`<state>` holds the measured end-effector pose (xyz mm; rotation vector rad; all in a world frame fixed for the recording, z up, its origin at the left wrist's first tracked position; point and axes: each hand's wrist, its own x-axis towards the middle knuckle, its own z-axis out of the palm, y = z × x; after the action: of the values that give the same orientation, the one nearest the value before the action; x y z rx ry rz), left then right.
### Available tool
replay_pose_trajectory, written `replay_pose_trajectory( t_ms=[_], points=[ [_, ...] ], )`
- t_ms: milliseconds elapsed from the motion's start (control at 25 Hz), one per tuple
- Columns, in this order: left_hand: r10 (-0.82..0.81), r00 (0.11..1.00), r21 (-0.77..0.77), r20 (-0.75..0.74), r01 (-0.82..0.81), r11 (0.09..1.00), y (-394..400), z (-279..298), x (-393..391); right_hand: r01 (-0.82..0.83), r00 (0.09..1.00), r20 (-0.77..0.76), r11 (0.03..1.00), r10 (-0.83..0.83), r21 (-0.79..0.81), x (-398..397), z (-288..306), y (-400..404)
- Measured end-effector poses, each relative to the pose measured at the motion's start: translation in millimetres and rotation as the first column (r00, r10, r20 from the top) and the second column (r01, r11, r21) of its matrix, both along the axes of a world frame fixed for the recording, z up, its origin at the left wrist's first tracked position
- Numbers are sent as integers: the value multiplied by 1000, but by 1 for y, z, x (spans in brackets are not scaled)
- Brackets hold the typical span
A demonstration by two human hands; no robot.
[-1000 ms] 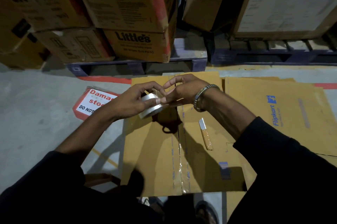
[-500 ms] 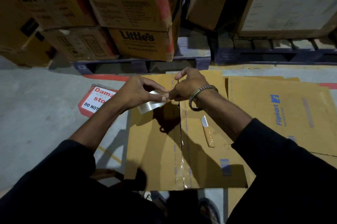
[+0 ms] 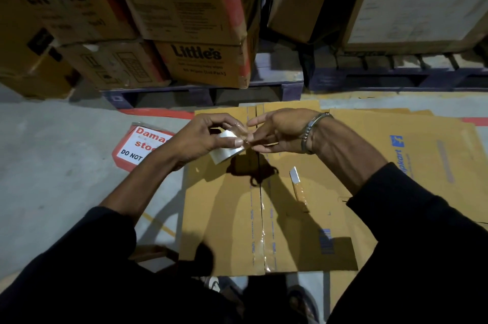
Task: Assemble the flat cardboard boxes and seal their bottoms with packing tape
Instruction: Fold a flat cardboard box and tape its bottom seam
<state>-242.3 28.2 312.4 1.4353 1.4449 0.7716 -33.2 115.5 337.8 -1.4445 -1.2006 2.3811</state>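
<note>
Left hand [image 3: 195,140] fingers grip the tape roll [image 3: 227,149] while right hand [image 3: 280,131] fingers pinch its loose end above the box [image 3: 227,218].

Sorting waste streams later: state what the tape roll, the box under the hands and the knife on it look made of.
Tape roll: clear glossy plastic film, probably; it glints and shows through.
Box: matte brown corrugated cardboard, with creased flaps and printed marks.
Knife: pale metal-looking blade; orange-tan handle, maybe plastic, too small to tell.
</note>
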Motion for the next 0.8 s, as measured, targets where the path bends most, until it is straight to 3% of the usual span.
replay_pose_trajectory(
  t_ms=[160,520,800],
  points=[
    [-94,995,2,21,94,996,-3,-2,-7,-43,993,-109,996,35,-78,4,-5,8],
    [-179,982,-31,-57,177,984,-11,3,-12,-181,975,-104,971,198,155,-2,-7,4],
    [-190,972,-42,-141,186,982,-14,4,-14,-135,986,-102,991,134,-7,-5,-12,3]
  ],
)
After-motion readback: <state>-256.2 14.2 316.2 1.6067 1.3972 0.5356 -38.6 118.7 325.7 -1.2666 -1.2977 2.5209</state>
